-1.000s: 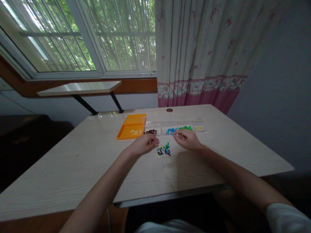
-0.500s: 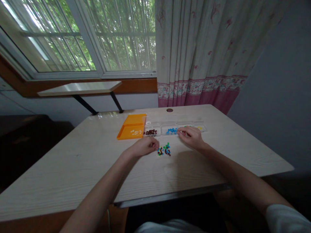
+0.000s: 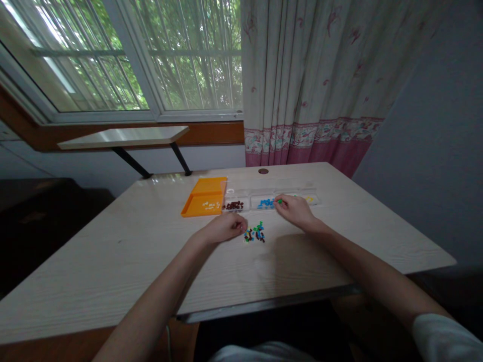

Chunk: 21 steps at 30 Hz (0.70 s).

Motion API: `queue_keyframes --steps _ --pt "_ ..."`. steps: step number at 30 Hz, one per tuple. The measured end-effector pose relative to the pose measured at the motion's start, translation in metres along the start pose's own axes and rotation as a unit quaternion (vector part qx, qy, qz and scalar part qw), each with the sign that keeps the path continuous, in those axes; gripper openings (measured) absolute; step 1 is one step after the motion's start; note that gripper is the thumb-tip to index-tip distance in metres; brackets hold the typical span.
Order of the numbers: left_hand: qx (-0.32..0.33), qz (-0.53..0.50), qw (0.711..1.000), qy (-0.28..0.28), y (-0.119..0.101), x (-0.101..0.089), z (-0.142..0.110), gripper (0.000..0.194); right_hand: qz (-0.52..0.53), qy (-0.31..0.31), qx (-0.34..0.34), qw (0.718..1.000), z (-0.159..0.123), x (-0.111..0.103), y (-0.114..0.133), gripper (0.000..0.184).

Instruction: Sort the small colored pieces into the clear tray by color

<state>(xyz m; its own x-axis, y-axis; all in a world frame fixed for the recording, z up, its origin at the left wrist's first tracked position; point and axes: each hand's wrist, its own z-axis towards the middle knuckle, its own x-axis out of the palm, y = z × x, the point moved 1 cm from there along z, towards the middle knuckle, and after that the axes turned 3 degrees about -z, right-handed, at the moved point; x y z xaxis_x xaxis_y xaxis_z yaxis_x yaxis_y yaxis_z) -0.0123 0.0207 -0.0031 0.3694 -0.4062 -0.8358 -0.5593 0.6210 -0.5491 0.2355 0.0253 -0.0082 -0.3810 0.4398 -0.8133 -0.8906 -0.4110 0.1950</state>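
A small heap of mixed coloured beads (image 3: 255,233) lies on the pale wooden table (image 3: 151,251). My left hand (image 3: 225,228) rests just left of the heap with its fingers curled, the tips touching the beads' edge. My right hand (image 3: 295,209) hovers over the clear compartment tray (image 3: 241,204), pinching a green bead (image 3: 279,201) at its fingertips. The tray holds brown beads (image 3: 234,205), blue beads (image 3: 266,202) and yellow beads (image 3: 309,199) in separate sections. My right hand hides the section between the blue and the yellow.
An orange lid (image 3: 206,196) with a few pale beads (image 3: 211,204) lies left of the tray. A cable hole (image 3: 263,171) sits at the table's far edge. Behind are a window, a small shelf (image 3: 124,136) and a floral curtain (image 3: 313,85).
My right hand has moved up from beside the heap to the tray, and a green bead now shows at its fingertips. My left hand has slid slightly toward the heap.
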Motion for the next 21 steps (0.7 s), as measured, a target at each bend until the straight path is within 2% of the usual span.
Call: queue_keyframes --steps 4,9,14,21 --pt "0.006 0.002 1.0 0.002 0.002 0.002 0.0 0.017 -0.046 0.054 0.049 0.996 0.005 0.009 -0.007 0.02" --pt "0.011 0.006 1.0 0.009 0.005 0.003 0.001 0.017 -0.065 0.08 0.078 0.992 0.007 0.009 -0.005 0.026" --pt "0.009 0.005 1.0 0.006 0.005 0.003 0.002 0.019 -0.039 0.097 0.068 0.992 0.003 0.002 0.002 0.026" --pt "0.007 0.01 1.0 -0.011 0.001 0.001 0.001 0.016 0.008 0.111 0.005 0.994 -0.005 0.005 0.018 0.023"
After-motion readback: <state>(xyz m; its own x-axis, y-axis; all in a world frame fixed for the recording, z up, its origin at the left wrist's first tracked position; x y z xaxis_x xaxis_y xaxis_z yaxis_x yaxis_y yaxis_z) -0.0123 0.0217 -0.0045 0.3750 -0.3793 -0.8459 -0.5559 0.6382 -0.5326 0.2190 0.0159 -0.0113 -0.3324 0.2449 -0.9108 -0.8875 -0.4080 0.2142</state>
